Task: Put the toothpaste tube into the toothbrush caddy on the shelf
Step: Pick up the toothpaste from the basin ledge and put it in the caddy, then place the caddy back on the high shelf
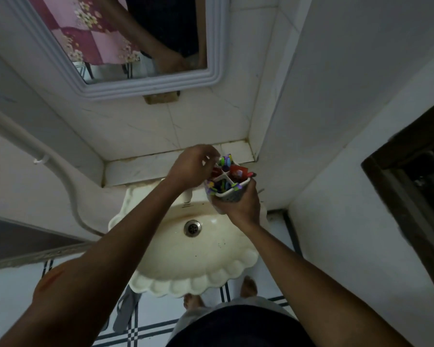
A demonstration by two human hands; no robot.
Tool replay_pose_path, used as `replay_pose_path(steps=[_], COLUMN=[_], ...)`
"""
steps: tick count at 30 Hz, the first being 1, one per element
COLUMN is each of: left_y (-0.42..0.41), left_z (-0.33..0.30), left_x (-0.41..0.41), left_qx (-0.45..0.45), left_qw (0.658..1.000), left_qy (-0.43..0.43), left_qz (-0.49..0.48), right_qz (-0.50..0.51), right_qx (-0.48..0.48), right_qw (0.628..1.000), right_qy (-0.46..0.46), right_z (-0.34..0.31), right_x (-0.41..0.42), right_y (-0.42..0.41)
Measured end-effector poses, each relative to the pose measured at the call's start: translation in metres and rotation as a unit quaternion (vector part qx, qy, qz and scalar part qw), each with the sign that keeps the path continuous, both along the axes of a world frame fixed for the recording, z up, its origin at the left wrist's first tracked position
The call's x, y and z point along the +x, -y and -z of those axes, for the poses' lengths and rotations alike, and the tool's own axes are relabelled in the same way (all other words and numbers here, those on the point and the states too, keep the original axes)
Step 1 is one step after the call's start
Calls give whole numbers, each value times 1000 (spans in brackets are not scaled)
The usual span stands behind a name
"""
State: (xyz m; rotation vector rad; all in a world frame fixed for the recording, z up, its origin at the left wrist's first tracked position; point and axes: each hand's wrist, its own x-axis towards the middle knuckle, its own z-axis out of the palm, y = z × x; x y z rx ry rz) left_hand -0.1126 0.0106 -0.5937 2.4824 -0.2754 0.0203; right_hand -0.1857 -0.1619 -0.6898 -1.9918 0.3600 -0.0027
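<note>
Centre right of frame: the right hand (238,209) is wrapped around the lower body of the caddy (229,195), holding it up over the back edge of the sink (193,261) rather than leaving it on the shelf (145,166). Likely reason: lifted and tipped toward the camera, the open top faces the person and the compartments are easy to reach.

The left hand (189,167) sits at the caddy's upper left rim, fingers (207,152) curled down over the top. It appears pinched on something at the rim, but what it grips is hidden by the knuckles; cannot tell for certain.

Caddy contents: a white cross divider splits the top into compartments.
- Far compartment: toothbrush heads (226,160), green and purple.
- Right compartment: a red tube, most likely the toothpaste (238,171), already standing inside with its end poking up.
- Near compartment: more coloured toothbrush handles (221,187), leaning toward the left.
- Left compartment: mostly covered by the left hand.

Judgement: the tube looks to be in; what remains is settling the contents and setting the caddy back on the shelf, which is bare in the upper centre behind the hands.

Upper left: a mirror (211,46) reflects the arms.
</note>
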Motion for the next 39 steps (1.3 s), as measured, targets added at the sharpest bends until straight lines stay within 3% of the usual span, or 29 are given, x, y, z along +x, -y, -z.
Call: replay_pose_path(steps=[5, 12, 20, 29, 34, 39], left_y=[-27, -34, -30, -7, 17, 26], left_z=[-14, -66, -195, -349, -427, -491], left_x=[-8, -15, -6, -7, -12, 1], left_qx=[-60, -111, -148, -129, -69, -48], left_qw=[996, 990, 970, 930, 912, 876], left_qy=[36, 73, 195, 344, 403, 480], left_qz=[-55, -42, -4, 8, -20, -24], right_qz=[47, 87, 110, 96, 76, 81], right_qx=[5, 17, 7, -2, -26, -33], right_qw=[998, 983, 940, 901, 888, 874], right_qy=[46, 160, 322, 423, 453, 478], right_z=[-30, -107, -250, -410, -497, -568], right_x=[-6, -1, 16, 23, 30, 37], right_y=[7, 7, 20, 60, 82, 87])
